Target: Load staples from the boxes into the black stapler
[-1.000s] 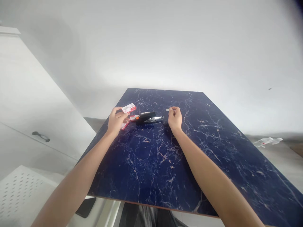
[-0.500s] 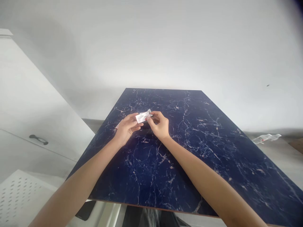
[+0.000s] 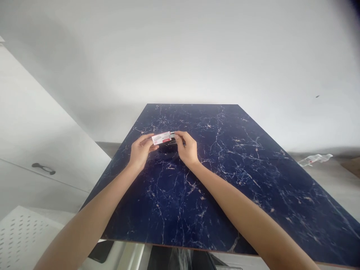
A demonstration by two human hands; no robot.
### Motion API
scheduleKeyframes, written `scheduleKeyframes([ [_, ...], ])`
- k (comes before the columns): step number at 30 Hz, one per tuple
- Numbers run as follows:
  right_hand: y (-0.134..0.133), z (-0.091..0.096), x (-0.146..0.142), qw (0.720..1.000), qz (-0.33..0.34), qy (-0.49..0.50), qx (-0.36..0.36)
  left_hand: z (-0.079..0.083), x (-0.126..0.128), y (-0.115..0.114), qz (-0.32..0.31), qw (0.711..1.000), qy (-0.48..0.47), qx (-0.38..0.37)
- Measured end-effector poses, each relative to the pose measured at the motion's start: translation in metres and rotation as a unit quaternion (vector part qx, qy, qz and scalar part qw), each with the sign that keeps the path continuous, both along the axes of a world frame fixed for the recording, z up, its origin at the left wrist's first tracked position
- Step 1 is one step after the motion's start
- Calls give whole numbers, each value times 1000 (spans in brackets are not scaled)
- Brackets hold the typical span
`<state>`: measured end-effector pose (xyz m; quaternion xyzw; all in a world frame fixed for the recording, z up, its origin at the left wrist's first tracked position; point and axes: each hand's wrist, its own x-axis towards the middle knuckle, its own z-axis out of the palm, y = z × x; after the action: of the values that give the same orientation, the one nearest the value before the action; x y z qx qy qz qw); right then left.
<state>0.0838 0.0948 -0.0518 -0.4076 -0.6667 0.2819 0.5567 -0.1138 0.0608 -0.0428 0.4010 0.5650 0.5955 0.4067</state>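
Both my hands meet over the middle of a dark blue marbled tabletop (image 3: 213, 180). My left hand (image 3: 140, 151) holds a small white and red staple box (image 3: 161, 138) by its left end. My right hand (image 3: 186, 148) pinches the box's right end, where a small grey strip shows at the fingertips. A black stapler (image 3: 168, 147) lies on the table just under and between the hands, mostly hidden by them.
A white cabinet with a dark handle (image 3: 43, 168) stands at the left. A perforated white surface (image 3: 19, 236) is at the lower left, and a dark flat object (image 3: 97, 252) lies below the table's near edge. A crumpled clear plastic bottle (image 3: 314, 159) lies on the floor at right.
My right hand, which held a small grey strip apart at the right, has come to the box. My left hand has lifted the box over the stapler; both hands now hold it.
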Motion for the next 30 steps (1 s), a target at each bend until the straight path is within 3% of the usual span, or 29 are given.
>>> scheduleKeyframes([
  [4,3,-4,0,999,-12,24,-23,0,2,-3,-43,999,-23,-21],
  [9,5,-5,0,991,44,92,-90,1,1,-4,-97,993,-44,-46],
  [13,6,-3,0,980,55,152,-114,-3,1,-4,-117,992,-6,-39],
  [17,11,-4,2,973,44,168,-149,-2,4,-6,-82,994,71,-8],
  [25,10,-6,3,992,18,72,-102,8,3,-10,-18,975,219,41],
  [30,12,-7,1,990,34,71,-119,11,1,-17,-9,935,344,93],
])
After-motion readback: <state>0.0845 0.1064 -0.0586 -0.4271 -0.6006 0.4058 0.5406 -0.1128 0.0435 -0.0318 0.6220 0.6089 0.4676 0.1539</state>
